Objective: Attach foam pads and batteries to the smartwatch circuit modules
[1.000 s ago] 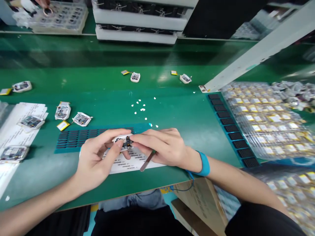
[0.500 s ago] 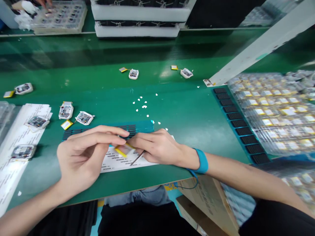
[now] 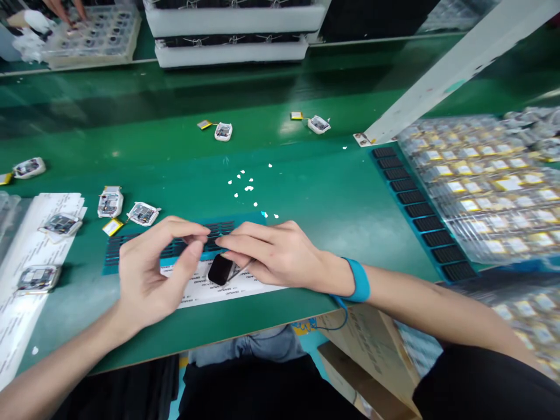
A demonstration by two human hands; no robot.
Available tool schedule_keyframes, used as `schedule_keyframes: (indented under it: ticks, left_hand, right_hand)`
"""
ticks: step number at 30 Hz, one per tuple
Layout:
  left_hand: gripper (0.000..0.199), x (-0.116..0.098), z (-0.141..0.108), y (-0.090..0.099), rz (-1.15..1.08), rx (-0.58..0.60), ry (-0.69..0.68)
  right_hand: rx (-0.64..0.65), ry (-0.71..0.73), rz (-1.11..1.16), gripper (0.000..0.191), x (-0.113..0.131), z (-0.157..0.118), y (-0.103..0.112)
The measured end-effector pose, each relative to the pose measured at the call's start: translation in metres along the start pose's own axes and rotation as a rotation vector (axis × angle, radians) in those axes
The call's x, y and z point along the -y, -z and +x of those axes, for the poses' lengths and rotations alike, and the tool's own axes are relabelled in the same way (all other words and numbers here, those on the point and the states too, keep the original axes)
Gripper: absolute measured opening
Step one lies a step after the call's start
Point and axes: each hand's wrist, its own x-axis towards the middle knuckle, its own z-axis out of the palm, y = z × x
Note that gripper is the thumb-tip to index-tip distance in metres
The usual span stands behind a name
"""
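Note:
My left hand (image 3: 164,271) is raised over the left end of a printed white sheet (image 3: 196,294). Its thumb and index finger curl together in a pinch, and whatever is between them is too small to make out. My right hand (image 3: 273,251) is closed on thin metal tweezers (image 3: 240,270), which point down and left. Just under its fingertips is a dark, glossy, rounded-square watch screen (image 3: 220,270); whether it is held or lying on the sheet I cannot tell. Behind both hands lies a blue strip of black pads (image 3: 118,251), partly covered.
Opened white watch cases (image 3: 143,214) with yellow-edged batteries (image 3: 112,227) lie to the left and farther back. White scraps (image 3: 249,188) dot the green bench. At right are another strip of black pads (image 3: 413,210) and stacked clear trays (image 3: 476,192). A co-worker's hand (image 3: 70,11) is at top left.
The yellow-edged battery seen between my hands no longer shows, and a dark glossy screen faces up there now. My left hand has drawn slightly away from my right. The view has shifted a little.

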Motion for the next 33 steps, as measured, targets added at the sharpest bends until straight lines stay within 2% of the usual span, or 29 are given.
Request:
schedule_keyframes:
  ticks: [2, 5, 8, 11, 13, 14, 17, 19, 20, 22, 23, 24, 29, 33]
  left_hand:
    - [0.007, 0.004, 0.002, 0.000, 0.236, 0.099, -0.145]
    - [0.028, 0.007, -0.001, -0.007, 0.407, 0.247, -0.295]
    - [0.033, 0.006, -0.007, -0.014, 0.544, 0.411, -0.339]
    - [0.022, 0.002, -0.010, -0.016, 0.592, 0.457, -0.349]
    - [0.019, -0.002, -0.009, -0.014, 0.511, 0.414, -0.254]
    - [0.017, -0.004, -0.007, -0.012, 0.413, 0.395, -0.139]
    - [0.012, -0.008, 0.002, -0.004, -0.175, 0.315, 0.392]
    - [0.009, -0.009, 0.011, 0.000, -0.630, 0.100, 0.676]
    - [0.008, -0.008, 0.015, 0.002, -0.802, -0.057, 0.753]
    - [0.012, -0.006, 0.021, 0.003, -0.994, -0.348, 0.810]
    - [0.015, -0.005, 0.023, 0.004, -1.032, -0.432, 0.815]
    - [0.017, -0.005, 0.024, 0.004, -1.047, -0.465, 0.813]
    - [0.010, -0.009, 0.016, -0.003, -0.935, -0.315, 0.755]
    - [0.016, -0.012, 0.005, -0.011, -0.888, -0.249, 0.797]
  right_hand:
    - [0.013, 0.000, -0.026, 0.023, -0.003, 0.001, 0.002]
    - [0.013, -0.017, -0.007, 0.028, -0.005, 0.002, 0.005]
    - [0.019, -0.003, -0.023, 0.033, -0.006, 0.003, 0.008]
    - [0.001, 0.022, -0.076, 0.033, -0.006, 0.003, 0.010]
    - [-0.009, 0.028, -0.089, 0.031, -0.008, 0.003, 0.009]
    - [-0.023, 0.026, -0.078, 0.029, -0.009, 0.002, 0.009]
    - [-0.108, 0.000, 0.033, 0.025, -0.011, 0.002, 0.007]
    - [-0.164, -0.013, 0.093, 0.026, -0.011, 0.002, 0.006]
    - [-0.175, -0.011, 0.098, 0.027, -0.011, 0.002, 0.006]
    - [-0.167, 0.007, 0.062, 0.027, -0.010, 0.001, 0.007]
    - [-0.154, 0.019, 0.037, 0.028, -0.009, 0.001, 0.007]
    - [-0.138, 0.034, 0.014, 0.028, -0.008, 0.001, 0.008]
    - [-0.008, 0.057, 0.009, 0.032, -0.002, -0.001, 0.012]
    - [0.021, 0.033, 0.008, 0.033, 0.002, -0.002, 0.011]
